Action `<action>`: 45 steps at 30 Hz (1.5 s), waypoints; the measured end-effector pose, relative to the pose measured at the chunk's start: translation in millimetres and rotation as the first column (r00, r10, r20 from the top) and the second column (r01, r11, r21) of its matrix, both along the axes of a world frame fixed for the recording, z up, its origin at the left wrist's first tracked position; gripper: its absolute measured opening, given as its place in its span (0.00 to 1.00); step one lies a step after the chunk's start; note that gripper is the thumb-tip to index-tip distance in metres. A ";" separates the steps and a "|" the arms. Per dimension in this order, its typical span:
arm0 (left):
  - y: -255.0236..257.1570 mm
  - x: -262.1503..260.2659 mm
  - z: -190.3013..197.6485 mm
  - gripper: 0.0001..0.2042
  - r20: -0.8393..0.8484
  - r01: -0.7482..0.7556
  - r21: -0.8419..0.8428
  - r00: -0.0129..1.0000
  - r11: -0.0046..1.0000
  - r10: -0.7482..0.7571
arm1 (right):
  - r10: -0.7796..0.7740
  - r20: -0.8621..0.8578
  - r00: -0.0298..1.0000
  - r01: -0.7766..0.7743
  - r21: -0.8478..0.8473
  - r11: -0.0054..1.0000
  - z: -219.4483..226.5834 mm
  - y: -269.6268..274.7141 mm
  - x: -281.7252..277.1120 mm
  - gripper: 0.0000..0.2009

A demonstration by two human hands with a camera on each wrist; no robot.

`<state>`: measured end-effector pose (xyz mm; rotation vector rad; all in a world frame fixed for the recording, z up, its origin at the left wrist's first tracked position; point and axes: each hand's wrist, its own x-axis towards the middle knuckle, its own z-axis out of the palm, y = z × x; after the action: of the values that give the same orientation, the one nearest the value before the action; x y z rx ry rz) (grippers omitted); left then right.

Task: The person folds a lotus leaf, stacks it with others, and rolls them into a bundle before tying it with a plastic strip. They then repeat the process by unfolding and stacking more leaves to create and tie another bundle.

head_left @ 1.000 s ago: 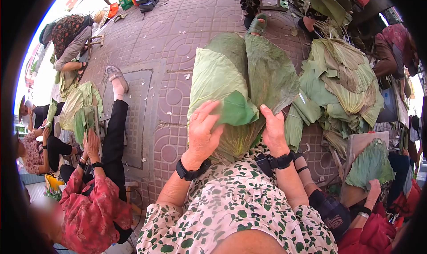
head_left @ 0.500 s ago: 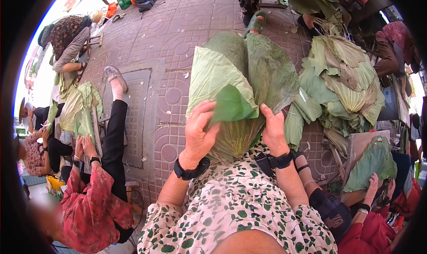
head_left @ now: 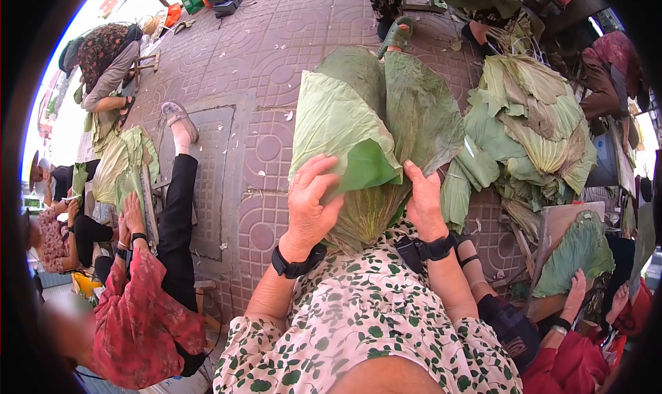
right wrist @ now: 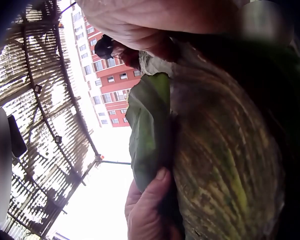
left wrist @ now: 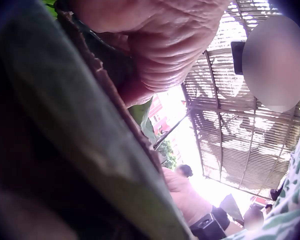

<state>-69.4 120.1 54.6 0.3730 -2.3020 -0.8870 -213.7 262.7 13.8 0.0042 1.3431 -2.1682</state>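
Note:
Several large lotus leaves lie overlapped across the lap: a pale green leaf (head_left: 338,118) on the left and darker leaves (head_left: 420,111) behind and to the right. A smaller, bright green leaf piece (head_left: 372,165) lies over the pale leaf's lower edge. My left hand (head_left: 310,204) is at the left edge of the leaves; in the right wrist view its thumb and fingers pinch the green piece (right wrist: 147,125). My right hand (head_left: 426,204) pinches the leaves' right edge, thumb on top and fingers hidden beneath. Between the hands shows a brownish, veined leaf (right wrist: 225,165).
A big heap of lotus leaves (head_left: 531,125) stands to the right. Beyond it a person's hand rests on a leaf (head_left: 576,256) over a board (head_left: 565,221). At left a person in a red top (head_left: 148,318) handles leaves. Paved ground (head_left: 276,56) stretches ahead.
My left hand has shifted slightly left and toward me. The bright green piece first lay low, then stood up curled, and now lies flatter against the pale leaf. My right hand stays nearly still.

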 end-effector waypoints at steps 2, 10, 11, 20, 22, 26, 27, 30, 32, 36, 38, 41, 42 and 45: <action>0.4 0.3 0.1 0.14 0.004 -0.002 -0.004 1.000 1.000 0.002 | -0.002 -0.010 1.000 0.001 -0.016 1.000 1.1 -0.3 0.4 0.15; 1.3 -0.2 0.6 0.15 0.025 -0.009 -0.010 1.000 1.000 0.009 | 0.003 -0.046 0.999 -0.004 -0.036 0.999 2.0 0.6 1.6 0.15; 1.4 -0.2 1.3 0.15 0.025 -0.010 -0.010 1.000 1.000 0.010 | 0.005 -0.041 0.999 -0.006 -0.037 0.999 0.8 0.8 1.2 0.16; -0.1 0.9 -5.7 0.16 -0.042 0.006 0.074 0.999 0.997 -0.003 | 0.006 -0.041 0.999 -0.006 -0.021 1.000 5.5 1.0 1.9 0.17; 3.3 1.0 -3.7 0.19 -0.048 -0.058 0.120 0.997 0.991 0.064 | 0.002 -0.044 0.999 -0.002 -0.014 1.000 5.8 0.6 2.1 0.17; 7.8 -1.2 8.4 0.20 0.066 -0.128 0.048 0.990 0.991 0.124 | -0.008 -0.034 0.999 0.007 -0.033 0.999 6.3 0.2 2.9 0.16; 4.6 0.2 5.4 0.20 0.067 -0.095 0.011 0.993 0.995 0.094 | -0.004 -0.032 0.999 0.003 -0.028 1.000 6.1 0.2 3.0 0.16; -2.9 1.1 -2.8 0.16 0.006 -0.070 0.071 0.998 0.995 0.070 | 0.028 -0.024 0.999 -0.028 0.002 1.000 4.1 0.8 1.7 0.18; -5.5 2.4 -3.7 0.14 -0.055 -0.071 0.169 0.995 0.983 0.081 | 0.032 -0.031 0.999 -0.032 0.001 0.999 4.9 0.9 2.0 0.18; -14.4 8.6 -5.7 0.09 -0.088 -0.111 0.595 0.976 0.796 0.201 | 0.037 -0.052 0.998 -0.038 -0.015 0.999 3.4 1.4 1.4 0.19; -21.3 10.5 -5.2 0.10 -0.171 -0.067 0.737 0.944 0.673 0.281 | 0.031 -0.055 0.998 -0.032 -0.018 0.999 5.2 0.5 2.3 0.18; -30.4 14.4 -1.0 0.10 -0.232 -0.007 0.815 0.912 0.579 0.338 | 0.027 -0.054 0.998 -0.028 -0.016 0.999 7.1 0.0 2.7 0.18; -35.1 15.7 -1.0 0.09 -0.262 0.005 0.830 0.886 0.557 0.383 | 0.029 -0.051 0.998 -0.030 -0.013 0.999 7.2 0.0 2.7 0.18; -47.3 23.2 -4.7 0.09 -0.299 0.076 0.882 0.853 0.465 0.428 | 0.026 -0.041 0.999 -0.027 -0.022 0.999 4.9 -0.6 2.3 0.18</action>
<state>-46.2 72.8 49.9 0.7124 -1.1201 -1.7858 -211.4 262.0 18.6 -0.0661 1.3332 -2.1721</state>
